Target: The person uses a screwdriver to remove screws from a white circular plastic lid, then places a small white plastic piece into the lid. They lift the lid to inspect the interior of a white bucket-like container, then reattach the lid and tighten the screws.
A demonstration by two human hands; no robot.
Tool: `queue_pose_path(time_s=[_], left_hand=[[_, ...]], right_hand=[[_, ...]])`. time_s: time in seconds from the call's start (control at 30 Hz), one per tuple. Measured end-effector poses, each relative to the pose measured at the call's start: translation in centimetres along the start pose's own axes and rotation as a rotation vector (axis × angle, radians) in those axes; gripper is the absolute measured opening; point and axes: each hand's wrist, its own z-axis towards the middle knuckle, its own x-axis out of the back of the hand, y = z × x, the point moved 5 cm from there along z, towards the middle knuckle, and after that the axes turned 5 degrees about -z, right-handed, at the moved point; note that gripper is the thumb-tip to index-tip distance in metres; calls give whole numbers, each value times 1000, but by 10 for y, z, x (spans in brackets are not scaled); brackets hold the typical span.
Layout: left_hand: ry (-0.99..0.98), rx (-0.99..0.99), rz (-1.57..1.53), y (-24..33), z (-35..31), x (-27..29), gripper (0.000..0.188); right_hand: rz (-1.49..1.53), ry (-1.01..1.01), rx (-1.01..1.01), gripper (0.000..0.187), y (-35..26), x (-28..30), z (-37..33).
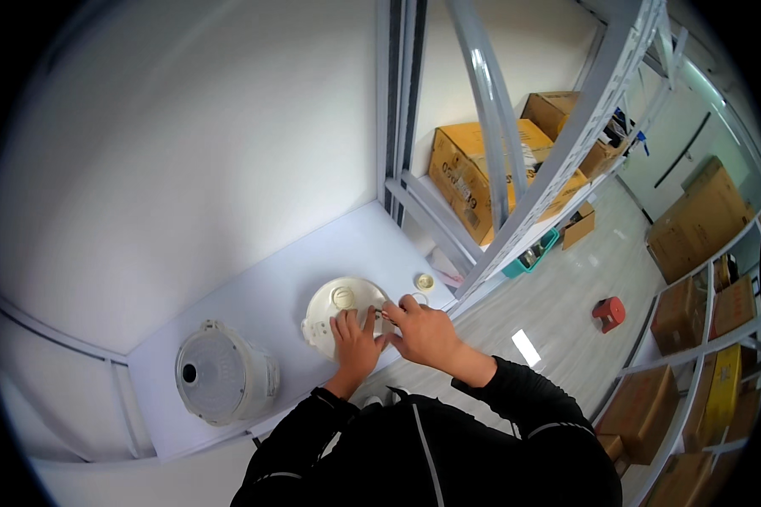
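Right grip [425, 335] pinches a small indistinct object [380, 313], left grip [358, 348] spread open on the white lid [320, 314].

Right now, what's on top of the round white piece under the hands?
A round cream cap shows on the round white piece. The left hand covers part of its near side, the right hand is at its right edge; what they cover is hidden.

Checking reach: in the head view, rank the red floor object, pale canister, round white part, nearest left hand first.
1. Round white part, beneath the left hand.
2. Pale canister, left, on the tabletop.
3. Red object, far right, on the floor.
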Motion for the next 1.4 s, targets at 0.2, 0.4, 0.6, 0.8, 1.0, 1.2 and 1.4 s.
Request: queue_pose_path(time_s=[0.2, 0.4, 0.6, 0.8, 1.0, 1.2, 1.4], left_hand=[[-11, -31, -29, 2, 3, -2, 79], [2, -52, -80, -4, 2, -1, 78], [-29, -59, -135, -2, 6, 7, 77], [-28, -43, -174, -9, 5, 5, 76], [-13, -27, -189, -10, 7, -1, 76], [19, -63, -183, -7, 7, 1, 77], [-40, -47, -142, -6, 13, -1, 76]], right_hand=[[5, 177, 110, 40, 12, -15, -1], [5, -91, -348, 33, 4, -9, -5], [1, 169, -93, 45, 13, -18, -12], [5, 65, -492, 41, 6, -21, -18], [39, 223, -183, 42, 6, -16, -13], [169, 247, -351, 44, -7, -18, -17], [265, 121, -481, 41, -3, -23, -18]])
